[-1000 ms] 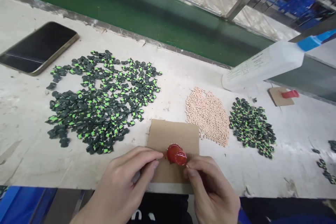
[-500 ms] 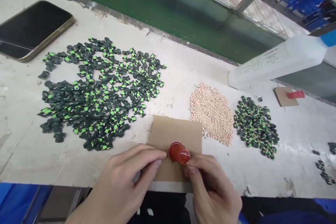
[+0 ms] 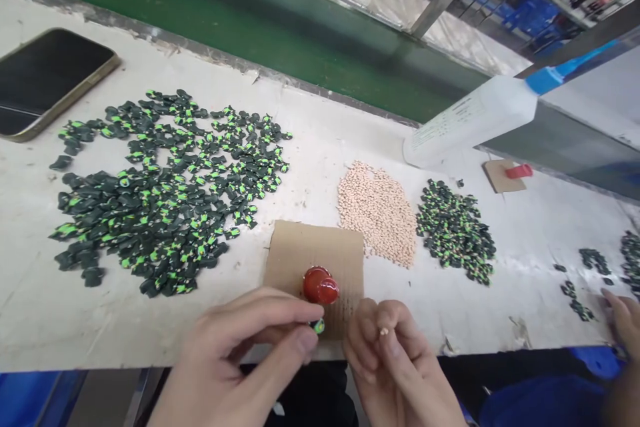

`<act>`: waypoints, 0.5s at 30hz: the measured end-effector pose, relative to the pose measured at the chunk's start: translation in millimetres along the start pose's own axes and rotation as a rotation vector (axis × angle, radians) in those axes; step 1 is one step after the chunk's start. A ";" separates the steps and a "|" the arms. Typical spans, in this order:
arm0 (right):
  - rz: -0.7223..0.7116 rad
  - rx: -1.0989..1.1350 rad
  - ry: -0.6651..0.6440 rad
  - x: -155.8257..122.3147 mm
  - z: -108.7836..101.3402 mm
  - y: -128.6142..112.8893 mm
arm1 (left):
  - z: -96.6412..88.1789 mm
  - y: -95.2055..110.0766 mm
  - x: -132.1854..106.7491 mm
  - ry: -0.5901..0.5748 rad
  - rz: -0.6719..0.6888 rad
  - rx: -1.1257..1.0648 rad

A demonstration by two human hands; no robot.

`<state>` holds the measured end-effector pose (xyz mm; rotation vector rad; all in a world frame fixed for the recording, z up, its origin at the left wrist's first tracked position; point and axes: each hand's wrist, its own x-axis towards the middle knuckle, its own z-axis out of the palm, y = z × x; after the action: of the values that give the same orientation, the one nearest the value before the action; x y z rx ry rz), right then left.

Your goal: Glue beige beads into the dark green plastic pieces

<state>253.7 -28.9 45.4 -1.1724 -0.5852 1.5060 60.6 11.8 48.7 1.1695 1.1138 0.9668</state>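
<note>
My left hand (image 3: 240,360) is at the table's front edge, thumb and forefinger pinched on a small black-and-green piece (image 3: 318,326). My right hand (image 3: 400,373) is beside it, fingers curled, pinching a tiny beige pellet (image 3: 384,331). Just beyond both hands a red cap (image 3: 320,285) rests on a square of cardboard (image 3: 310,255). A big spread of black-and-green pieces (image 3: 165,187) covers the left of the table. A pile of beige pellets (image 3: 377,210) and a smaller heap of black-and-green pieces (image 3: 456,230) lie to the right of the cardboard.
A phone (image 3: 45,80) lies at the far left. A white bottle with a blue cap (image 3: 475,120) lies on its side at the back right, near a second cardboard scrap with a red cap (image 3: 517,171). Another person's hand (image 3: 623,320) reaches in at the right edge beside scattered pieces (image 3: 580,280).
Both hands have drawn back from the red cap toward me. The left now pinches a black-and-green piece, the right a beige pellet. Another person's hand has appeared at the right.
</note>
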 end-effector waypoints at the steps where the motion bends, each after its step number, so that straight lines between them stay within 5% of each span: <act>1: 0.017 0.033 -0.029 -0.4 0.7 0.1 | 3.5 1.0 0.0 -0.028 -0.060 -0.062; 7: 0.065 0.036 0.053 -8.2 10.1 0.7 | 21.4 10.1 -2.0 -0.075 -0.285 -0.247; 11: -0.128 -0.133 0.077 -11.9 12.0 -0.7 | 24.6 15.4 -2.4 -0.062 -0.397 -0.300; 15: -0.268 -0.248 -0.038 -8.2 6.1 -2.5 | 24.1 15.7 -2.1 -0.104 -0.446 -0.361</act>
<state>248.7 -34.4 52.9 -1.2003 -0.9380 1.2543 83.8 7.5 65.4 0.6347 1.0077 0.7110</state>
